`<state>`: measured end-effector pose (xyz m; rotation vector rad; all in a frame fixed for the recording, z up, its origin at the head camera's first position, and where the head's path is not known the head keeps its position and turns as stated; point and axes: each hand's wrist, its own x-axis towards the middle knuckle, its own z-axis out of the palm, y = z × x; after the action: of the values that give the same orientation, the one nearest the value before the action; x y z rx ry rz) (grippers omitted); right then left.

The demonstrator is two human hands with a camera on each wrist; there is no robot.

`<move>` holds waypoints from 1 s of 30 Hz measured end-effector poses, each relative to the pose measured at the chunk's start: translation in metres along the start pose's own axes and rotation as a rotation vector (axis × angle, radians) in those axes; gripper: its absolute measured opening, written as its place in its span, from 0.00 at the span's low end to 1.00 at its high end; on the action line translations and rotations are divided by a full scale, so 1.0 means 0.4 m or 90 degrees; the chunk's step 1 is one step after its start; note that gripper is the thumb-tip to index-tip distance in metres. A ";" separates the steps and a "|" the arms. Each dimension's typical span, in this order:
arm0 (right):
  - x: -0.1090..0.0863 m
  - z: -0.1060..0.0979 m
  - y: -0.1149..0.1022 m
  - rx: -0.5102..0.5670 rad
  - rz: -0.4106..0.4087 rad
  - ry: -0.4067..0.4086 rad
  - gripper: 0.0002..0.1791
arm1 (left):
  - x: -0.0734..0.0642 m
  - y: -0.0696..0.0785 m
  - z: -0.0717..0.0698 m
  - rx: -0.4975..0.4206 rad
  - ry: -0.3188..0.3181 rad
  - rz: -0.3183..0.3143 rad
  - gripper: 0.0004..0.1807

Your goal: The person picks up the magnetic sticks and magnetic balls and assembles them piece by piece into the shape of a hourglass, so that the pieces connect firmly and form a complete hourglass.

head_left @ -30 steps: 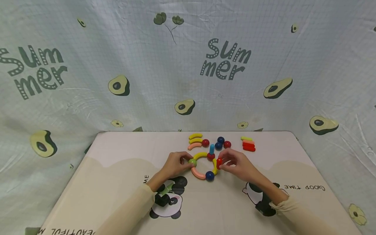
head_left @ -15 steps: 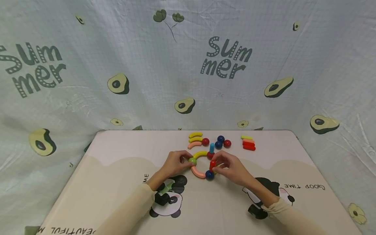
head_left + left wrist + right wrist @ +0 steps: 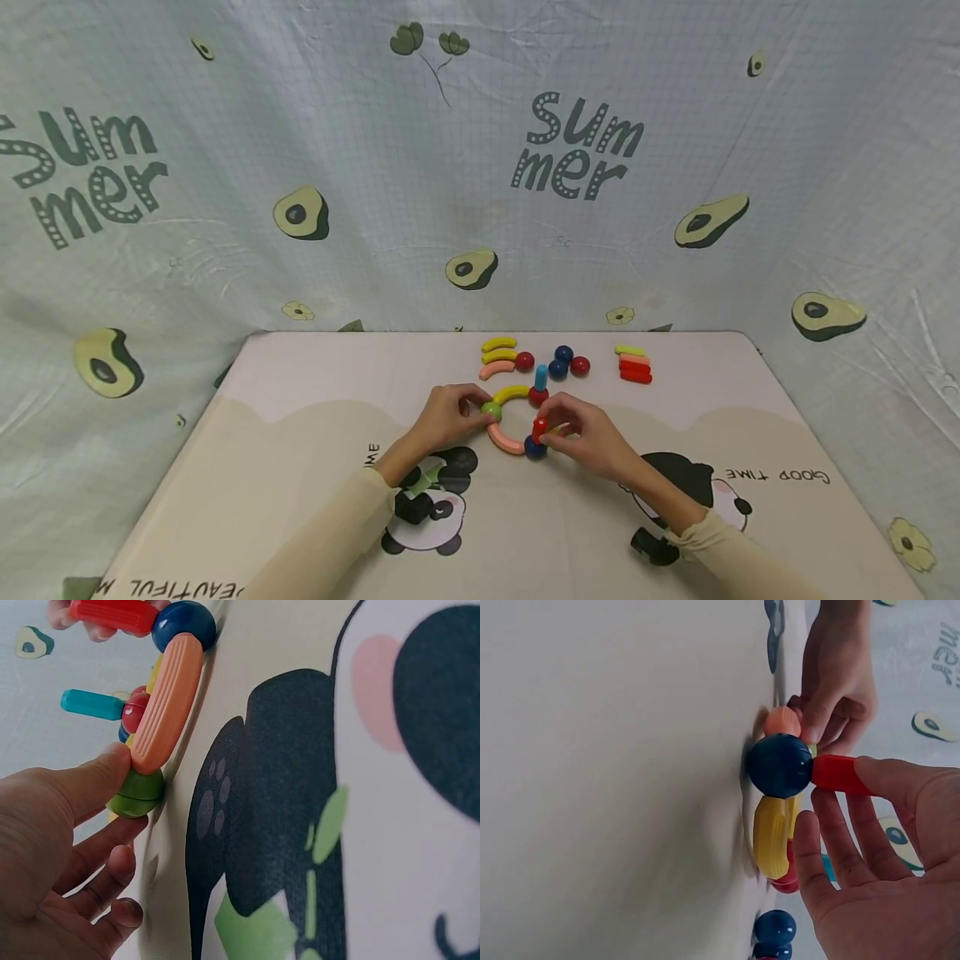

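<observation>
On the table lies a ring of curved rods joined by balls. My left hand pinches its green ball between thumb and fingers. My right hand holds a red rod upright, its lower end right at the top of the dark blue ball. An orange curved rod links the green and blue balls. A yellow curved rod runs from the blue ball, partly hidden by my right hand in the head view. A light blue rod stands on the red ball at the back.
Behind the ring lie loose yellow curved rods, an orange curved rod, a red ball and dark blue balls. Short straight rods are grouped to the right. A printed curtain hangs behind the table.
My right hand has carried the red rod leftward and toward the front, from beside the yellow curved rod to the top of the dark blue ball. The left hand keeps its place.
</observation>
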<state>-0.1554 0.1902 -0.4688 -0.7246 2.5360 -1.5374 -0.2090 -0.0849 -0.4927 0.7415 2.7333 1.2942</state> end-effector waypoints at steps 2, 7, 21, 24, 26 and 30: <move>0.000 0.000 0.001 -0.003 0.003 0.001 0.19 | 0.001 0.000 0.001 0.000 0.001 -0.001 0.13; -0.001 -0.001 0.004 -0.007 0.002 -0.003 0.19 | 0.001 0.001 0.001 0.001 0.001 0.010 0.13; -0.009 0.026 0.027 -0.079 0.014 -0.012 0.16 | -0.005 -0.005 0.001 0.007 0.003 0.014 0.13; -0.010 0.027 0.025 -0.099 0.019 -0.019 0.15 | -0.009 -0.002 -0.001 0.010 0.004 0.022 0.13; -0.009 0.025 0.025 -0.111 0.018 -0.023 0.15 | -0.012 -0.002 -0.003 0.015 0.005 0.029 0.13; -0.005 0.010 0.028 -0.135 0.009 -0.027 0.16 | -0.023 0.007 -0.006 0.014 -0.003 0.039 0.13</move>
<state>-0.1562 0.1922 -0.4805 -0.7506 2.6930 -1.2479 -0.2004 -0.0890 -0.4908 0.8345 2.7468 1.2736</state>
